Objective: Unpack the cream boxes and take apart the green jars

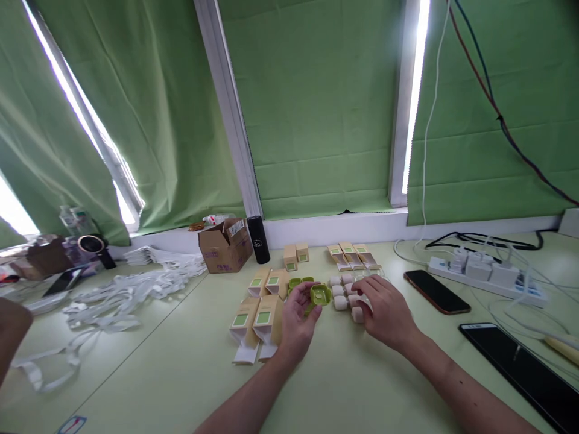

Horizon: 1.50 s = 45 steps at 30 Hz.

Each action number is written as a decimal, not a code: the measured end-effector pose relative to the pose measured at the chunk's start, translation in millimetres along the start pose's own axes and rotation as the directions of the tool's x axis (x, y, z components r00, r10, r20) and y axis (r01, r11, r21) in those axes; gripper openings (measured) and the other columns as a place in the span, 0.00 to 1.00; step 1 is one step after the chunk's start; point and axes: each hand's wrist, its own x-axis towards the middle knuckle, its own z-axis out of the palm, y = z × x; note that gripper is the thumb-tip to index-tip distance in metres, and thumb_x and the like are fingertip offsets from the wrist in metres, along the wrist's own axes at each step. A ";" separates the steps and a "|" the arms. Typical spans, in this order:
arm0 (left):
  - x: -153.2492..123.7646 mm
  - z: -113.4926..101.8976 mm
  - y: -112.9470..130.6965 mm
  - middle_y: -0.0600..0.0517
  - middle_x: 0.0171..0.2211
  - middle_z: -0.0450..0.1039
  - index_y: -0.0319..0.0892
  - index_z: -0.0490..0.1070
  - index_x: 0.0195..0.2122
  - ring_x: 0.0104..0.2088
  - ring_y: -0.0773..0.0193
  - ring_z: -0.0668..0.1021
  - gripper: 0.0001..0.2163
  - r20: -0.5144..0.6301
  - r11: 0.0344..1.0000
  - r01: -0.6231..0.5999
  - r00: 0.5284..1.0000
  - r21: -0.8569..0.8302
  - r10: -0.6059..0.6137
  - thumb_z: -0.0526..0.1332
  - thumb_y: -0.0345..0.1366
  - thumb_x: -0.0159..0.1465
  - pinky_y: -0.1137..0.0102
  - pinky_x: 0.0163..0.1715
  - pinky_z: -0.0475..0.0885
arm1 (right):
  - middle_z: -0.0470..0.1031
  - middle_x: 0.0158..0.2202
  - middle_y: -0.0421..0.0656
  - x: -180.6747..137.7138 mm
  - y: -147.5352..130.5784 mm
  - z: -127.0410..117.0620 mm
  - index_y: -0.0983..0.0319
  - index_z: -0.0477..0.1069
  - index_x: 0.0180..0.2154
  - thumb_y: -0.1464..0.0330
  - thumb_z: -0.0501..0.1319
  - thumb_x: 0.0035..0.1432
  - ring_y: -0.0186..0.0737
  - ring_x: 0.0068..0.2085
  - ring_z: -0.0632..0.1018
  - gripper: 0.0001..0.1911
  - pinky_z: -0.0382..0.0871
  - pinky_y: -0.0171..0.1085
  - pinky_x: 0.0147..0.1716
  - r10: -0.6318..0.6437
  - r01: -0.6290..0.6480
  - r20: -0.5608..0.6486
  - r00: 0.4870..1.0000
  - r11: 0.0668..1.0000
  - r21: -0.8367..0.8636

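Note:
My left hand (296, 319) holds a small green square tray (320, 295) between thumb and fingers, just above the table. My right hand (384, 310) rests palm down on a cluster of small white blocks (340, 296), its fingertips touching one of them; whether they grip it I cannot make out. Two more green trays (300, 282) lie just behind the held one. Tan cartons with green labels (257, 318) lie open to the left of my left hand. More tan boxes (296, 254) and open cartons (354, 255) stand farther back.
A brown cardboard box (225, 245) and a black cylinder (258, 239) stand near the window sill. A phone (436, 292), a power strip with chargers (486, 274) and a dark tablet (522, 364) lie at right. White straps (113, 295) cover the left side of the table.

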 end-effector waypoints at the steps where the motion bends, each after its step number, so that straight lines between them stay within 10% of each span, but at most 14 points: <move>1: -0.2 0.3 1.1 0.39 0.56 0.76 0.42 0.70 0.54 0.57 0.51 0.78 0.22 0.014 1.000 -0.002 1.000 -0.016 0.002 0.72 0.41 0.62 0.56 0.60 0.73 | 0.78 0.42 0.50 -0.8 -2.2 1.6 0.60 0.72 0.43 0.76 0.58 0.60 0.51 0.44 0.75 0.10 0.69 0.46 0.44 -0.031 0.033 -0.051 0.998 0.999 0.037; 12: -5.4 8.0 6.8 0.41 0.51 0.80 0.44 0.66 0.53 0.53 0.52 0.82 0.22 0.095 0.994 0.045 0.995 -0.099 -0.036 0.73 0.42 0.63 0.59 0.55 0.75 | 0.70 0.59 0.56 -16.4 -33.8 28.2 0.60 0.57 0.66 0.71 0.61 0.66 0.60 0.62 0.70 0.30 0.71 0.62 0.59 -0.150 0.214 -0.239 0.959 0.939 0.268; 24: -10.3 14.3 -5.3 0.47 0.33 0.80 0.41 0.69 0.44 0.34 0.59 0.82 0.27 0.220 0.991 0.133 0.967 0.007 -0.132 0.69 0.61 0.60 0.70 0.33 0.74 | 0.66 0.58 0.55 -17.7 -35.2 35.5 0.57 0.59 0.60 0.70 0.62 0.65 0.59 0.62 0.68 0.24 0.70 0.62 0.58 -0.033 0.148 -0.285 0.958 0.908 0.393; 36: -5.6 6.9 4.1 0.43 0.53 0.73 0.47 0.73 0.54 0.58 0.49 0.73 0.14 0.061 0.839 -0.228 0.972 0.494 0.228 0.65 0.44 0.69 0.53 0.58 0.70 | 0.66 0.56 0.53 -16.6 -36.4 24.8 0.57 0.61 0.56 0.70 0.63 0.63 0.60 0.62 0.66 0.22 0.66 0.62 0.60 0.032 0.083 -0.231 0.972 0.878 0.472; 45: -6.0 8.4 9.1 0.46 0.47 0.76 0.47 0.73 0.50 0.53 0.51 0.72 0.11 0.172 0.774 -0.386 0.921 0.502 0.348 0.64 0.28 0.68 0.55 0.53 0.70 | 0.68 0.54 0.51 -18.0 -36.1 25.8 0.57 0.62 0.56 0.68 0.62 0.65 0.56 0.59 0.69 0.20 0.69 0.57 0.58 0.030 0.076 -0.198 0.980 0.860 0.505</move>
